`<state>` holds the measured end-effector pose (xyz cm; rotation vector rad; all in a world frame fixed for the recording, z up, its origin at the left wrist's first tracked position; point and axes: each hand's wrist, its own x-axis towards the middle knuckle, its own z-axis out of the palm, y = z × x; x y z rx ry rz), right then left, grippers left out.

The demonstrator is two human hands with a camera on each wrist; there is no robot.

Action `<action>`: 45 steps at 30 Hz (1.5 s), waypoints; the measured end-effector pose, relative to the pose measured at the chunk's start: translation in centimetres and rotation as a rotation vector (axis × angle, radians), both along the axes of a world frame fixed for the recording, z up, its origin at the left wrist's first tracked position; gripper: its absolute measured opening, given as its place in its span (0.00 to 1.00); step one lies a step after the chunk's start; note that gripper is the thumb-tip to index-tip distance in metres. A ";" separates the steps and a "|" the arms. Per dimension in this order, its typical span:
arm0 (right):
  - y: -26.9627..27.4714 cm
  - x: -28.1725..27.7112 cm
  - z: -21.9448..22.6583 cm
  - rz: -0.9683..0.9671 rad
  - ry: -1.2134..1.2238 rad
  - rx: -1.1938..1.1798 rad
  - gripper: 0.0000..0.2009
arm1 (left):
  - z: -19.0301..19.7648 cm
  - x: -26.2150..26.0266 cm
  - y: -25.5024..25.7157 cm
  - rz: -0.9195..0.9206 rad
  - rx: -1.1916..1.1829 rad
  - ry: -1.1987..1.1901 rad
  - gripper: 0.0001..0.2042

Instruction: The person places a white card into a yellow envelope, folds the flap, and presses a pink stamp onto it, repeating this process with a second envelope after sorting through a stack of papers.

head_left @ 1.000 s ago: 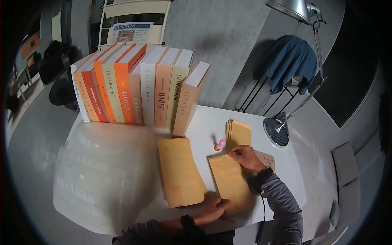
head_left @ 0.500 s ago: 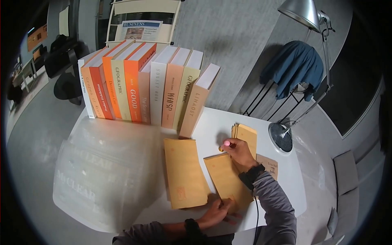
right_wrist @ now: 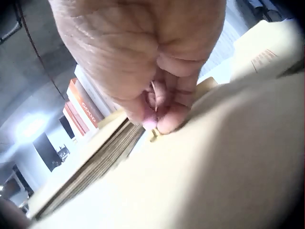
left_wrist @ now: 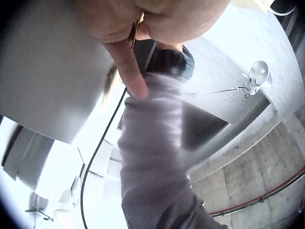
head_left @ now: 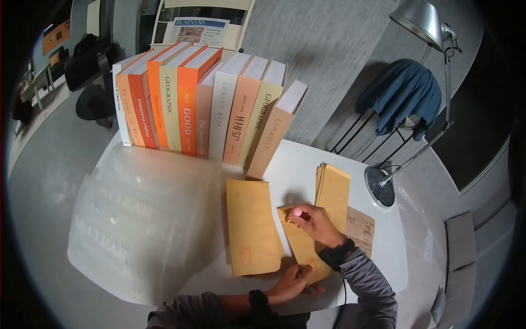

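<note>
My right hand [head_left: 324,226] pinches a pink-handled seal stamp [head_left: 296,211] with a brass-coloured head. The stamp stands over the upper left corner of a tan paper envelope [head_left: 302,241]. In the right wrist view the brass head [right_wrist: 155,137] shows just below the fingertips, close against the paper. My left hand [head_left: 290,286] pinches the same envelope at its lower edge, thumb on top near a reddish printed mark and fingers underneath. To the left lies another tan envelope pile [head_left: 253,219], also with a red print.
Beyond the right hand lies a stack of tan envelopes [head_left: 335,189], with a printed brown card [head_left: 361,227] beside it. A row of upright books [head_left: 219,118] lines the back. Clear plastic sheeting [head_left: 142,219] covers the table's left. A lamp base [head_left: 379,186] stands at right.
My right hand has let go of the envelope's top edge, picked up the pink stamp from the table and brought it down-left onto the envelope's corner. The left hand keeps its place.
</note>
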<state>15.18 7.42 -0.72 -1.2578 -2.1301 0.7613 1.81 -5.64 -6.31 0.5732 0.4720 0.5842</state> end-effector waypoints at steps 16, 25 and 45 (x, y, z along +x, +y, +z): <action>6.4 0.5 -1.8 -0.342 -0.077 0.120 0.09 | 0.6 -0.2 0.3 -0.041 -0.061 0.018 0.17; 5.1 0.8 0.2 -0.304 -0.091 -0.020 0.15 | -0.2 0.5 0.1 0.001 -0.067 0.007 0.16; -1.1 5.1 5.6 -0.363 0.522 -0.562 0.10 | -1.2 0.8 -0.4 -0.065 0.276 0.047 0.15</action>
